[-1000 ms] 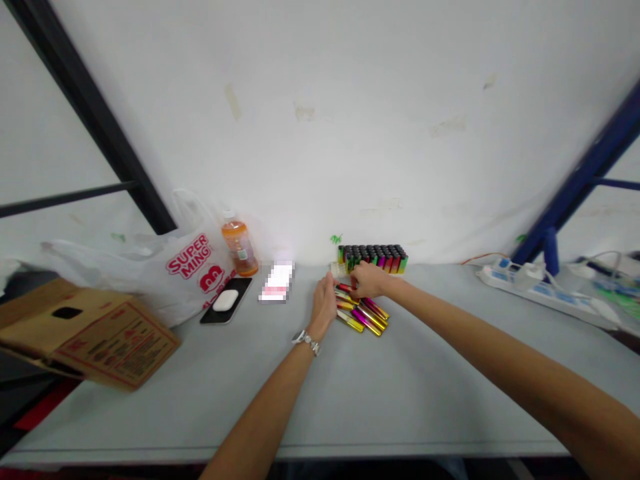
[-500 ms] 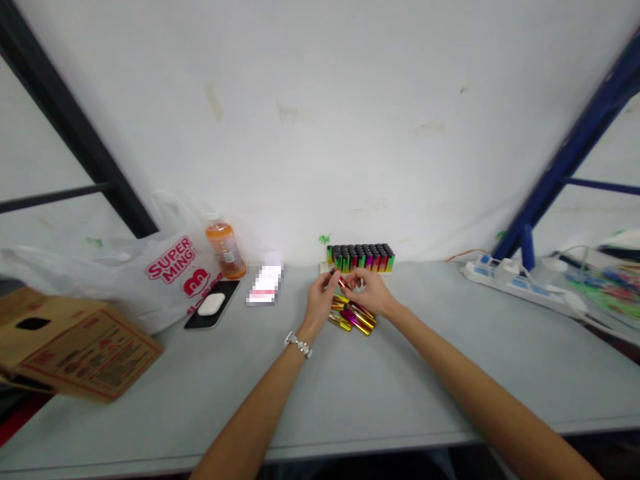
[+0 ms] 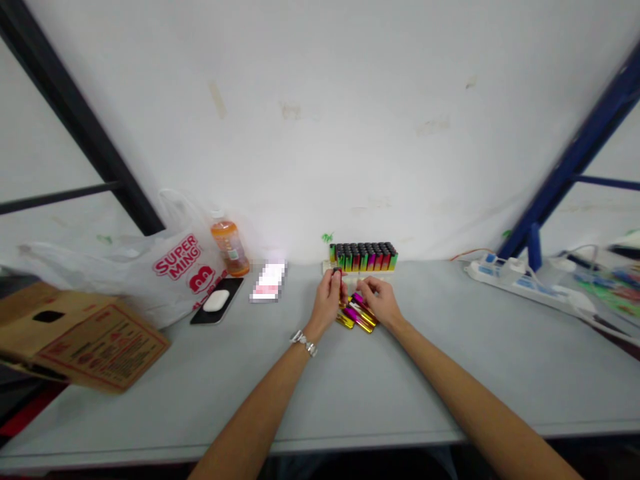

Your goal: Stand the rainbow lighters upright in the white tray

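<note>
Between the fingers of my left hand [image 3: 329, 300] is a small cylinder with a dark top, held upright. My right hand [image 3: 381, 300] is just to the right, its fingers closed in a pinch at the pile; what they hold, if anything, is too small to make out. Several shiny gold and magenta tubes [image 3: 361, 316] lie in a loose pile below and between my hands. Behind them, against the wall, a pale rack [image 3: 327, 266] carries rows of black-topped, multicoloured cylinders [image 3: 367, 257] standing upright.
On the left are a cardboard box [image 3: 105, 343], a white plastic bag [image 3: 150, 267], an orange bottle [image 3: 230, 247] and a phone [image 3: 200, 316] with a white case [image 3: 216, 301] on it. A bright blurred item [image 3: 269, 281] lies nearby. A power strip [image 3: 530, 289] sits right.
My hands have moved apart. The cylinder between them now stands upright in my left hand, and my right hand has moved down and right to the pile. The view has shifted slightly.
</note>
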`<state>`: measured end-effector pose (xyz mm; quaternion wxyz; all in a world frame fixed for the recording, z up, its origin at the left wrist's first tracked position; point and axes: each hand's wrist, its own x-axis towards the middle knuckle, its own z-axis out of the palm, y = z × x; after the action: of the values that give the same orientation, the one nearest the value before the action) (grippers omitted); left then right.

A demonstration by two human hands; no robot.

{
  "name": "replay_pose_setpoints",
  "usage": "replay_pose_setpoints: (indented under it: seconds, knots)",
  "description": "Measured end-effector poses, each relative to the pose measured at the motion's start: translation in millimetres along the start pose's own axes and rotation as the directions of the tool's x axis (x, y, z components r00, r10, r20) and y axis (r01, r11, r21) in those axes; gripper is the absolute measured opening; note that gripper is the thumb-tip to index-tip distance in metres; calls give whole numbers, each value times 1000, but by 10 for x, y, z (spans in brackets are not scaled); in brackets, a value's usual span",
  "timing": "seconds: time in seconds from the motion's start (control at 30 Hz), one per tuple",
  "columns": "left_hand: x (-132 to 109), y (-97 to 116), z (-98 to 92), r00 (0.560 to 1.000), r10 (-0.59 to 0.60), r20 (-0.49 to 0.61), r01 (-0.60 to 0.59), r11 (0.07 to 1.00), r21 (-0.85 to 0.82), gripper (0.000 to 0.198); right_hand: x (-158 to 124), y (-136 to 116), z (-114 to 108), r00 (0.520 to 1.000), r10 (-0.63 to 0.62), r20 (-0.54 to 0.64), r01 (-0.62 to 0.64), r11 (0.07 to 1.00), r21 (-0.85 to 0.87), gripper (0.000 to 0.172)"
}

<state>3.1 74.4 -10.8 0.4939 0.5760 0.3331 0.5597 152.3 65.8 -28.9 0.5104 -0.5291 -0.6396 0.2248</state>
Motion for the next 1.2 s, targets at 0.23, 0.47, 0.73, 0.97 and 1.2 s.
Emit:
replay_pose_setpoints:
  seconds: [0.23,0.47,0.73,0.97,1.2]
  knots:
    - [-40,39,29,988,-145,-44,145,989,-5,71,-30,-32,79,992,7,128,-7,1000,-4,46]
    - [-14,-14,48,972,-178,-155,182,983,18,59,-40,-34,105,991,53,119,-54,999,5,49]
    - [9,-39,68,973,-132,-188,141,989,35,51,-36,5,116,990,57,127,-57,998,-2,50]
    - [7,-59,67,972,-155,-177,157,988,1,49,-25,16,120,990,46,132,-42,999,-28,51]
    - [-19,-13,75,972,-160,-174,159,987,-19,54,-26,8,121,991,41,130,-37,999,-33,49]
